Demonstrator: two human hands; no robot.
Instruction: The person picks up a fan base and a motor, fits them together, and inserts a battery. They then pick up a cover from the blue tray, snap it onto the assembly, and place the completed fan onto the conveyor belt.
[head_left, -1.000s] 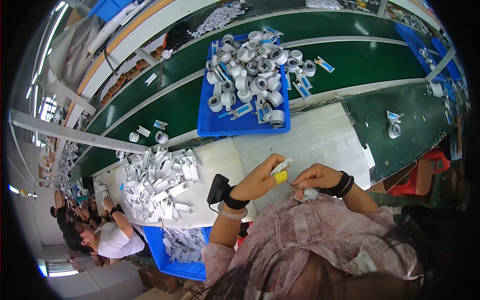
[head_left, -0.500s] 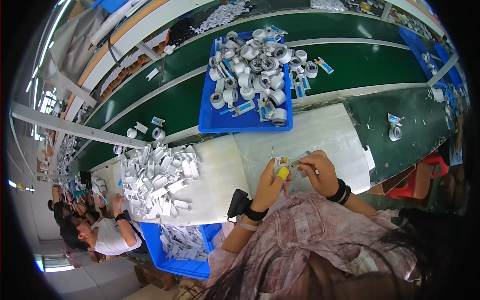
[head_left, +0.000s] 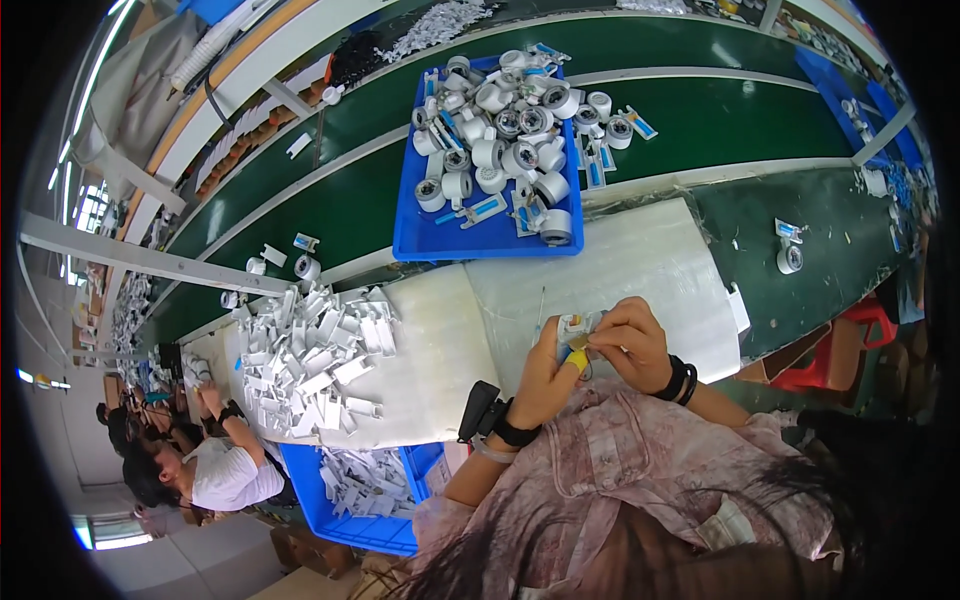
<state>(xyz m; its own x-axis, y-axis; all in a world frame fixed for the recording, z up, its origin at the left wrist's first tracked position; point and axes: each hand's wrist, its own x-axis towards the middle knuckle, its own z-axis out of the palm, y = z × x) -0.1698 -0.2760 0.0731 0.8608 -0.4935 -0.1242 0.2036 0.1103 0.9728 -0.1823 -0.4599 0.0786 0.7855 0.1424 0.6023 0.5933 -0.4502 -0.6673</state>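
Above the pale work mat, my left hand grips a small white plastic part. Something yellow covers the tip of that thumb. My right hand pinches at the part's near side with thumb and forefinger. A tiny brownish piece shows between its fingertips, too small to name. Past the left fingers a thin metal shaft points away; its lower end is hidden.
A blue tray heaped with round white units stands beyond my hands. White plastic pieces pile up at left, above a blue bin. One unit lies at right on the green bench. A co-worker sits far left.
My right fingers have moved in closer to the white part and the left thumb. The left hand has shifted slightly to the right. The co-worker's arm has moved.
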